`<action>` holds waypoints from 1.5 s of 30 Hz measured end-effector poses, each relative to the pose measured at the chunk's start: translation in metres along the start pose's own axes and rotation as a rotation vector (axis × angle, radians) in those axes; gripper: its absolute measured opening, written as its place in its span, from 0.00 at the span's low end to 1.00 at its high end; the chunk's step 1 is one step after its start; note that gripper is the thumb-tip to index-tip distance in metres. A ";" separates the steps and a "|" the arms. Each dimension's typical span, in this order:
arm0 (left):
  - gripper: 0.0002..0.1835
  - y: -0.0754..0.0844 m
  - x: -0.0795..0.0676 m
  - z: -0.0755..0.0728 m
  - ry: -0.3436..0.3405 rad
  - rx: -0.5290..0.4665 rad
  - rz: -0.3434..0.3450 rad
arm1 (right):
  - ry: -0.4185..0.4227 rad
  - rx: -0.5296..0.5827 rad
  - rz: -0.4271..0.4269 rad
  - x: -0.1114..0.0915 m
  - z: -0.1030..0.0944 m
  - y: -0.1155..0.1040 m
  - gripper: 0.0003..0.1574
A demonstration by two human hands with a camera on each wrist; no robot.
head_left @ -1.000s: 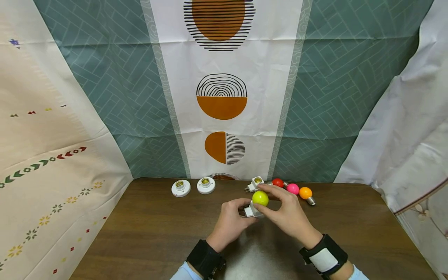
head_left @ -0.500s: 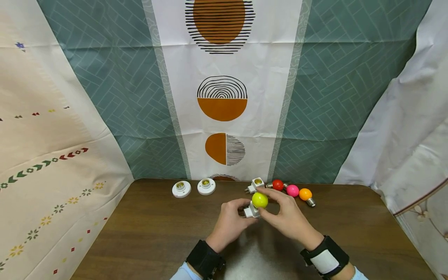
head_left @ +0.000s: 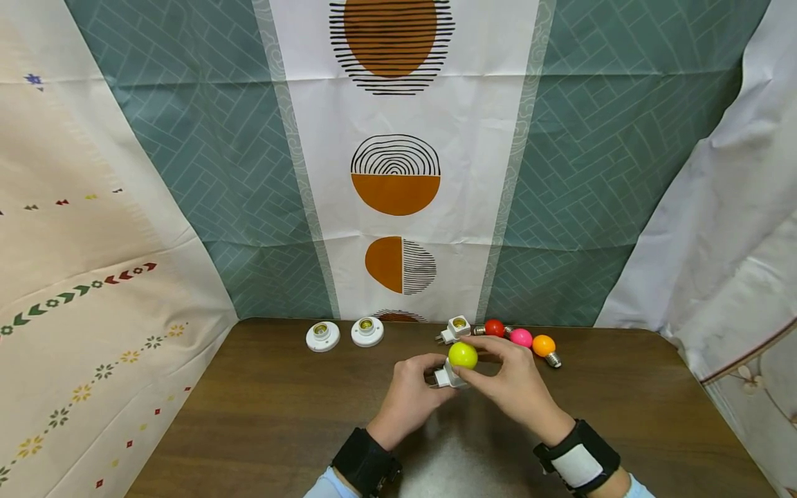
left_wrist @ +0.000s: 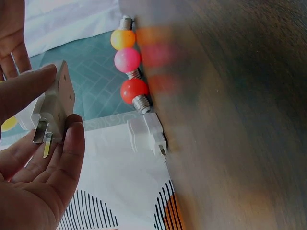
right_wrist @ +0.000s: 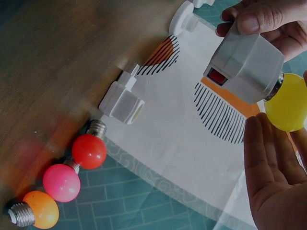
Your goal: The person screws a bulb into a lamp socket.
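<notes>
My left hand (head_left: 409,391) grips a white plug-in lamp socket (right_wrist: 247,62) above the table, its flat prongs (left_wrist: 40,132) showing in the left wrist view. A yellow light bulb (head_left: 463,355) sits in the socket's mouth, with a thin band of its metal base showing at the rim in the right wrist view. My right hand (head_left: 517,384) holds this bulb between thumb and index finger. The other right fingers (right_wrist: 259,158) stretch out beside it. A red rocker switch (right_wrist: 217,76) shows on the socket's side.
Behind the hands stand a second plug-in socket (head_left: 456,328) and red (head_left: 495,328), pink (head_left: 521,337) and orange (head_left: 544,344) bulbs in a row. Two round white lamp holders (head_left: 321,336) are at the back left. Patterned cloth (head_left: 398,104) hangs behind the table (head_left: 280,415).
The right thumb and index finger have shifted slightly around the yellow bulb, the thumb moving left and then back right. The left hand and socket stay in nearly the same place.
</notes>
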State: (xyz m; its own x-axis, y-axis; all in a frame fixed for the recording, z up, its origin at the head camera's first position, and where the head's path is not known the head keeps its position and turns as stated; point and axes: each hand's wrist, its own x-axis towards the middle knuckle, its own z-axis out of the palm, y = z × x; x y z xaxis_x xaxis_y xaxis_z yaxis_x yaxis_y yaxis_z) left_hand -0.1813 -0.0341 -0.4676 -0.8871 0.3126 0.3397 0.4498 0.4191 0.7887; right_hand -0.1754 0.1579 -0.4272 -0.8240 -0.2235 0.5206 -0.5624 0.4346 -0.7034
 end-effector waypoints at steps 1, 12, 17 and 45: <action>0.23 0.000 0.000 0.000 -0.001 -0.002 0.001 | 0.002 0.002 0.005 0.000 0.000 0.000 0.27; 0.23 0.001 0.000 0.001 0.012 0.000 0.005 | -0.056 -0.003 0.003 0.000 0.000 -0.002 0.30; 0.23 0.000 -0.001 0.002 0.010 -0.012 0.000 | -0.073 0.003 0.004 -0.001 0.000 -0.001 0.27; 0.23 0.001 -0.002 0.000 0.013 0.035 0.010 | -0.106 0.027 -0.013 -0.002 0.001 0.002 0.28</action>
State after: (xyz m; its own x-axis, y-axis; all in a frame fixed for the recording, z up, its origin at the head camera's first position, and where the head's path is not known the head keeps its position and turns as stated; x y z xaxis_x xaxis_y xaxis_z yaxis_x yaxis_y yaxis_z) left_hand -0.1792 -0.0344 -0.4671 -0.8836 0.3059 0.3546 0.4621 0.4459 0.7666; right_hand -0.1749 0.1579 -0.4302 -0.8185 -0.3204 0.4769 -0.5736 0.4080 -0.7103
